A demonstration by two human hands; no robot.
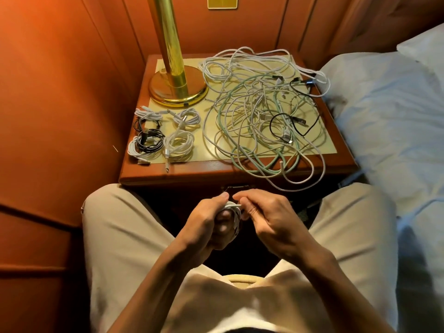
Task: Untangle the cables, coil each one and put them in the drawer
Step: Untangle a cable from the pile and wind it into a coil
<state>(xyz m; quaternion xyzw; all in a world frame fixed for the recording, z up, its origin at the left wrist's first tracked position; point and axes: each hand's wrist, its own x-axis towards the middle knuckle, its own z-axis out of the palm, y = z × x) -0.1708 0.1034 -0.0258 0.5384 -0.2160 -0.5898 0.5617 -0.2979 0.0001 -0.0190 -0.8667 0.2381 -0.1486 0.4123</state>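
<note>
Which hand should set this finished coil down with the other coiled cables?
Probably the left hand: it grips the white coil, and the coiled cables lie on the nightstand's left side.

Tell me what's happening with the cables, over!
Left hand grips a white coil; right hand pinches its end. Coiled cables wait beside the lamp. Big tangle covers the nightstand, loops overhanging its front.

Dim warm orange light, glare on the brass lamp point(171, 61), wide-angle bending and softness at edges.
</note>
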